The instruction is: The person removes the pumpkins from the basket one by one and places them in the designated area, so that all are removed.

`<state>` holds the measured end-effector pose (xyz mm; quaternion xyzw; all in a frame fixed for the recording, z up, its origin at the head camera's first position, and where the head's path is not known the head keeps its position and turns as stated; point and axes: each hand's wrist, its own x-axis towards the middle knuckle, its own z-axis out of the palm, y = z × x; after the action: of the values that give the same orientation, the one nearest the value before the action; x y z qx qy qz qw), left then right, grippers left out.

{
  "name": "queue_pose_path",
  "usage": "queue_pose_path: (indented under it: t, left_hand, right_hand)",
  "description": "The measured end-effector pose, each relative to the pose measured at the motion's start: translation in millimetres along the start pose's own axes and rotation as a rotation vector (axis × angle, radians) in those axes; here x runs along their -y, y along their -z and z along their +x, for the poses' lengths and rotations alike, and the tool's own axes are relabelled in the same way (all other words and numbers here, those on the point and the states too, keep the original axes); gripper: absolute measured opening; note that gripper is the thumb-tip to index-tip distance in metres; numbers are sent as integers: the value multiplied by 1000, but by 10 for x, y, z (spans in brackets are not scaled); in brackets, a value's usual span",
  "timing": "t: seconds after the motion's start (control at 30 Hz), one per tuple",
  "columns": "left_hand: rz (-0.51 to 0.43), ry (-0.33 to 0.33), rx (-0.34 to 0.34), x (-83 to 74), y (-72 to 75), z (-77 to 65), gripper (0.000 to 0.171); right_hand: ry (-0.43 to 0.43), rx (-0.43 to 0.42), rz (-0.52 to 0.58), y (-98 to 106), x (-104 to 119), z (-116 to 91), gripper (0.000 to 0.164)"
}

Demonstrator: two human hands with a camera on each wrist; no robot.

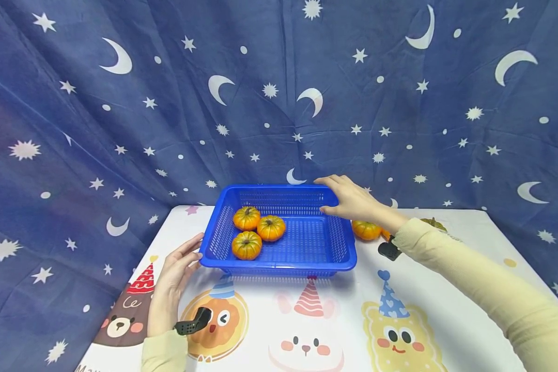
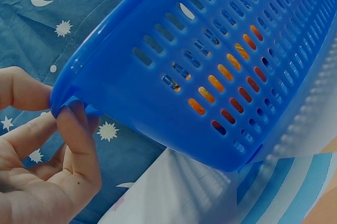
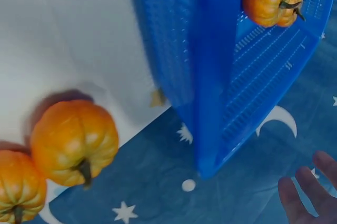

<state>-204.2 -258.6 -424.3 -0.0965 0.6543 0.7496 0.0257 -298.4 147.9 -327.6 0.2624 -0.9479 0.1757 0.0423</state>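
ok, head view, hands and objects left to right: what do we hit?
Left hand → blue basket with three orange pumpkins inside → orange pumpkin just outside → sliver of another orange pumpkin → partly hidden greenish pumpkin. Right hand left out: it overlaps the basket's right side.

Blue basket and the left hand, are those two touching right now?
Touching. The left wrist view shows it: the left hand pinches the blue basket at its rim, with no gap visible between them.
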Motion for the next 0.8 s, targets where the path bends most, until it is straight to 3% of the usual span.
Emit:
queue_pose_path:
  t: [0.47, 0.8]
  left_hand:
    - [-6, -20, 14, -6, 3, -13, 58]
    - [5, -28, 18, -2, 16, -17, 58]
  right_hand:
    - [111, 61, -14, -226, 224, 326, 68]
    - [132, 134, -24, -496, 362, 543, 71]
